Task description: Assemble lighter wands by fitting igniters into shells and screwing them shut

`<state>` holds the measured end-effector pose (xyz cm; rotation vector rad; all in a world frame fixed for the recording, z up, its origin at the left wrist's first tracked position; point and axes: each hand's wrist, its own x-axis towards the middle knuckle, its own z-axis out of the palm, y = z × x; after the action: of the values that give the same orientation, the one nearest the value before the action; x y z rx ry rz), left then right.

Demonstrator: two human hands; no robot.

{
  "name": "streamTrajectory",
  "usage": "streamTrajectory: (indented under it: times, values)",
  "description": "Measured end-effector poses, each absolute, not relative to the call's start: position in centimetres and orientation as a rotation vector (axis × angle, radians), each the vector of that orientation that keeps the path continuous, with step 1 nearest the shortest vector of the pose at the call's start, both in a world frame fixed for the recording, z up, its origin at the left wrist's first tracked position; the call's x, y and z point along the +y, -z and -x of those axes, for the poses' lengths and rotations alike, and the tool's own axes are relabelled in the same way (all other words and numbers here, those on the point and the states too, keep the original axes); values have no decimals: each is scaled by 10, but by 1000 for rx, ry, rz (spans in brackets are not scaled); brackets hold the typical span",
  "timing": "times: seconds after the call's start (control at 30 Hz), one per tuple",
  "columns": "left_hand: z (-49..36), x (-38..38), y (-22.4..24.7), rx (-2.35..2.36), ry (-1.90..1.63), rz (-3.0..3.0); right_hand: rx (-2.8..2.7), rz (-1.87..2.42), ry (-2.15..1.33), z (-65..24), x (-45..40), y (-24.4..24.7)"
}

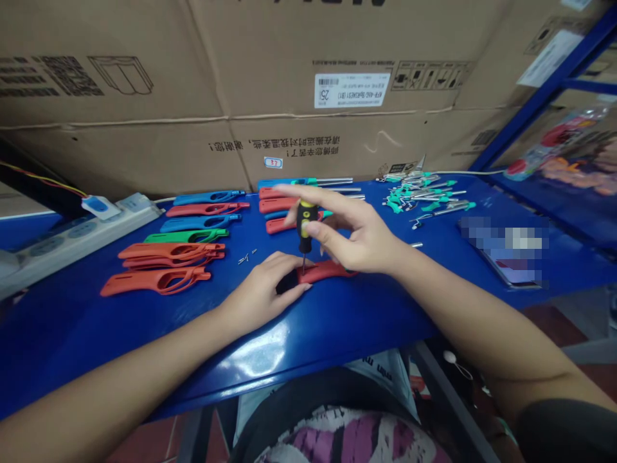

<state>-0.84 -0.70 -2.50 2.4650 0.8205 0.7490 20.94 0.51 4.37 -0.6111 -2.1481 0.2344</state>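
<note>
With my right hand [354,231] I grip a black and yellow screwdriver [306,225] that stands upright, its tip down on a red lighter handle [330,271]. Thumb and fingers of my left hand [267,283] close around the left end of that handle and press it to the blue table. Part of the handle lies hidden under my right hand and wrist. Left of the screwdriver, several small screws [245,258] lie loose on the table. Behind my right hand is a group of lighters [274,206] with metal tubes, partly covered by my fingers.
Red, blue and green lighter casings [159,281] lie in a column at left, beside a white power strip [77,235]. Green-tipped metal tubes with wires [424,193] are heaped at back right. A phone [506,257] rests at right. Large cardboard boxes [168,83] stand behind.
</note>
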Motion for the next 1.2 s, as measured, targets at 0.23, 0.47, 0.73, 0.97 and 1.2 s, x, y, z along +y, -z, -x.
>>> streamTrajectory:
  times: [0.23,0.47,0.73,0.97,1.2]
  values:
    - [9,-8,23,832,-751,-2464,-2122,599,-171,-209,5,-44]
    - [7,-8,22,824,-777,-2462,-2110,646,-113,-209,5,-45]
    - [7,-9,23,821,-760,-2442,-2058,594,-55,-211,7,-44]
    - [8,-9,24,833,-789,-2472,-2045,601,-7,-208,3,-45]
    - [8,-9,24,824,-770,-2460,-2092,556,-172,-206,3,-46]
